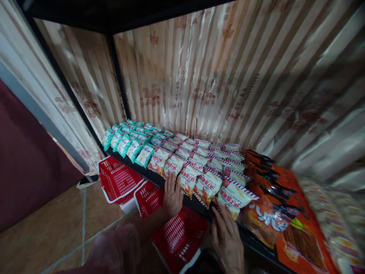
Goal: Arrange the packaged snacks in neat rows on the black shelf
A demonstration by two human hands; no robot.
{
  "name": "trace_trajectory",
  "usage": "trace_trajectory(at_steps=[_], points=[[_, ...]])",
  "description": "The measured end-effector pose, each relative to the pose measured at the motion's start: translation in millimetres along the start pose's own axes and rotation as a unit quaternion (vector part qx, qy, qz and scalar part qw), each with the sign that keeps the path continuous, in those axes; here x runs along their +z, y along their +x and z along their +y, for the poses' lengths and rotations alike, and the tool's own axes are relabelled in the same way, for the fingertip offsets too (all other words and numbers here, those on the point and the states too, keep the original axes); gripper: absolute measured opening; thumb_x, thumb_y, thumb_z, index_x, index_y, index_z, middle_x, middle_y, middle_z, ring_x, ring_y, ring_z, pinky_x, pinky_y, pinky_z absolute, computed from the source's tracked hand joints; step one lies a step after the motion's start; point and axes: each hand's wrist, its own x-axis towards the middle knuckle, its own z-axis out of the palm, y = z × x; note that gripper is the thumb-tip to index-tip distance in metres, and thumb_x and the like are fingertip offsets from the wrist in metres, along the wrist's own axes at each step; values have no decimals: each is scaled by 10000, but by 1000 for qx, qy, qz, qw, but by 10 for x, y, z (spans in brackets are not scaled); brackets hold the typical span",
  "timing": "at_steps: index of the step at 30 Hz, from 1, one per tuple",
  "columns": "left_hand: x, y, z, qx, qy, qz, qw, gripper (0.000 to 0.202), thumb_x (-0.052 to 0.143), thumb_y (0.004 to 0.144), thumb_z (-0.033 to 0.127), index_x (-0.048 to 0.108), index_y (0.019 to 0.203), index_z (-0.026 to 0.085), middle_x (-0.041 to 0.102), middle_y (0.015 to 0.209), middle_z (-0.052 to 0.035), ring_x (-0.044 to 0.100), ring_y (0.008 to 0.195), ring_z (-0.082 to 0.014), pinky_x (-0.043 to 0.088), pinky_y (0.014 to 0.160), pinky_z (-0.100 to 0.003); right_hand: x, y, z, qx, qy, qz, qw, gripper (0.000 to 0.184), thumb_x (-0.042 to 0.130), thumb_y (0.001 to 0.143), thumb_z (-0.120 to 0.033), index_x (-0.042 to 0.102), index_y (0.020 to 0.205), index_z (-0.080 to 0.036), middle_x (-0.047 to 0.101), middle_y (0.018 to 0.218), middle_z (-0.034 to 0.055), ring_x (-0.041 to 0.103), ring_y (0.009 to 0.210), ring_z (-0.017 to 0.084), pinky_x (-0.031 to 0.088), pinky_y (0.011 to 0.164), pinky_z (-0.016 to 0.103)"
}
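Observation:
Rows of white snack bags (188, 179) with red lettering and red-and-blue striped edges stand on a low black shelf (155, 177). My left hand (173, 198) rests its outstretched fingertips at the lower front of these bags, near the middle of the front row. Farther right, my right hand (228, 238) is at the shelf's front edge, fingers extended against the bottom of the rightmost front bag (235, 196). Neither hand appears to grip anything. Teal-and-white snack bags (134, 150) fill the shelf's left end.
Orange-and-black snack packages (265, 217) and a large orange bag (305, 243) lie to the right, beside clear packs of small pieces (333, 224). Below the shelf are red plastic baskets (119, 180) on a tiled floor (65, 217). Patterned curtains (182, 83) hang behind, with a black post (118, 76).

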Motion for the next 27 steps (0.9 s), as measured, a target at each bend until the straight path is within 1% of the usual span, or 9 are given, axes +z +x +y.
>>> trace_trajectory(at_steps=[2,4,7,9,13,18,21,24,27], points=[[-53,-5,-52,-2,1,1,1000,587,353,905,235,170,1455,140,55,1534,-132,82,1407,-275,236,1111,-477,32,-7,-58,2,-1,1,1000,384,345,927,-267,433,1292,-185,485,1325,132,457,1216,277,457,944,465],[-120,8,-159,-13,4,5,1000,590,350,905,228,160,1457,140,42,1535,-132,71,1407,-280,225,1114,-486,54,-20,-118,6,-1,-1,1000,387,340,929,-276,432,1295,-188,485,1325,130,459,1214,274,454,947,462],[-208,79,-402,-52,15,20,998,576,328,911,212,159,1454,118,31,1532,-148,48,1407,-286,208,1116,-504,80,-29,-209,14,-4,-11,1000,397,339,927,-281,424,1305,-190,476,1332,132,478,1189,271,469,924,450],[-230,151,-572,-72,15,20,997,570,327,913,219,172,1448,100,30,1528,-162,30,1406,-292,201,1116,-519,101,-15,-267,15,-8,-20,1000,412,339,925,-278,407,1321,-190,481,1324,134,495,1163,270,489,890,439],[-164,261,-805,-80,-4,-9,997,580,328,902,214,167,1448,100,90,1522,-164,49,1406,-278,204,1114,-533,148,58,-387,2,-12,-22,1000,443,346,919,-262,367,1357,-204,505,1300,123,527,1117,258,510,850,416],[-88,260,-874,-81,-32,-45,995,591,362,888,231,203,1438,90,109,1523,-160,46,1406,-283,216,1121,-512,164,101,-580,-13,-20,-14,1000,454,357,918,-271,355,1368,-206,507,1298,126,540,1099,260,517,824,405],[-142,270,-897,-81,-39,-47,995,590,391,878,237,231,1430,99,79,1529,-157,29,1406,-292,191,1127,-516,102,34,-684,-8,-24,-25,999,463,348,925,-294,339,1380,-209,480,1327,128,530,1118,267,505,842,415],[-237,332,-980,-80,-41,-24,996,562,379,882,227,260,1416,100,86,1528,-162,22,1408,-285,171,1127,-519,-33,-82,-742,-5,-41,-27,999,476,353,927,-308,327,1392,-209,460,1349,127,542,1098,265,502,835,404],[-319,428,-1133,-131,-46,6,990,534,352,893,236,289,1402,87,123,1520,-178,34,1408,-284,168,1122,-521,-207,-185,-805,-13,-72,-16,997,495,347,926,-312,305,1411,-224,467,1344,119,559,1065,262,500,820,394]])
